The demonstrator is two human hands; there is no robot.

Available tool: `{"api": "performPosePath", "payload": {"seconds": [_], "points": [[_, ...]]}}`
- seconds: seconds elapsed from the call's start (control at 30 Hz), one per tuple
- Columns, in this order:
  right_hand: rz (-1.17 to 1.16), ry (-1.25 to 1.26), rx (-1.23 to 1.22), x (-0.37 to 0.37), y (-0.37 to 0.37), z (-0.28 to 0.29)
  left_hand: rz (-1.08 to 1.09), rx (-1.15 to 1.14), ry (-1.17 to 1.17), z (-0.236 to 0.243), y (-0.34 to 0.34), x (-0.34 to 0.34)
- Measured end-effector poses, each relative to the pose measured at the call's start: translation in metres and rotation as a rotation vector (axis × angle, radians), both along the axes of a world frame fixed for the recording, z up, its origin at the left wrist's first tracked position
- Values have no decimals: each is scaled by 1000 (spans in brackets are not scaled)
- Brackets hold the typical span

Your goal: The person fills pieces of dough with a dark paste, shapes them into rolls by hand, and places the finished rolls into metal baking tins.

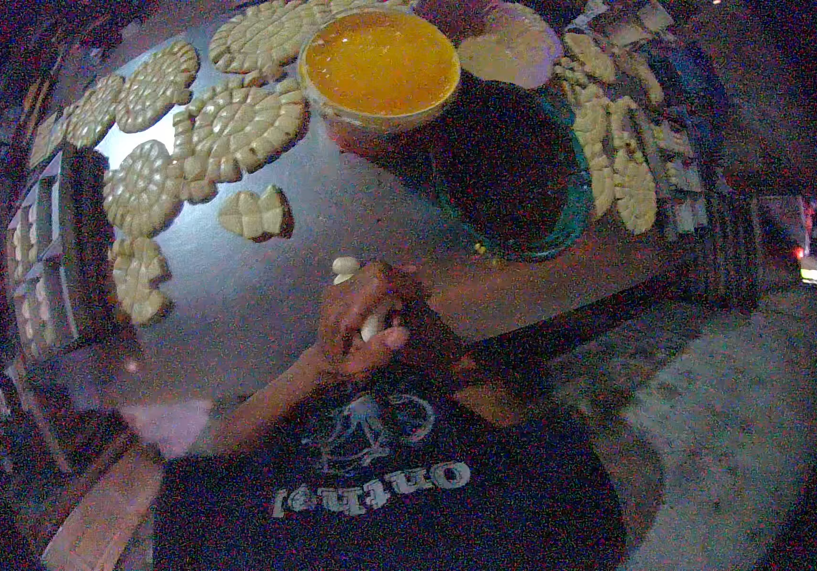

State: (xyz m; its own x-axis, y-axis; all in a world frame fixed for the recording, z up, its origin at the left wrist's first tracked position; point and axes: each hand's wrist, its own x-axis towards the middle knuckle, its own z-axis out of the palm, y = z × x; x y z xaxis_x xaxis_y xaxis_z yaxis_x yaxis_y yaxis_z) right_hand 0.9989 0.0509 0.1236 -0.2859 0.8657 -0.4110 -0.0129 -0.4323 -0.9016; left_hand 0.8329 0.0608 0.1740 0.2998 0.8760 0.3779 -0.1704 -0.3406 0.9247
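Note:
My left hand [349,319] is closed round a piece of pale dough [370,326], which shows between its fingers and thumb. A small rounded end of dough [345,265] sticks out above the knuckles. Against it presses my right hand [428,333], dark and partly hidden, its fingers closed in on the same dough. Both hands are held near my shirt, over the front edge of the metal table [247,314]. Beyond them lies a small cluster of shaped dough pieces [254,213].
Large rounds of dough pieces [242,128] cover the far left. A bowl of orange-yellow liquid [380,65] stands at the back, beside a dark basin with a green rim [575,214]. More dough pieces [634,171] lie at right. A compartmented wooden rack [61,247] stands left.

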Motion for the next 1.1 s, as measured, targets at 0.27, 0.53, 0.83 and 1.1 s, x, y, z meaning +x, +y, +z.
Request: {"api": "performPosePath", "payload": {"seconds": [0.27,0.53,0.83,1.1], "points": [[59,-248,201,102,94,55,171,-582,33,-44,3,-42],[824,-911,101,166,190,-12,419,-747,61,-70,-8,-87],[990,-746,-54,168,194,-6,471,-876,54,-82,-35,-80],[667,-382,-155,175,184,34,339,-799,78,-75,-20,-77]]}}
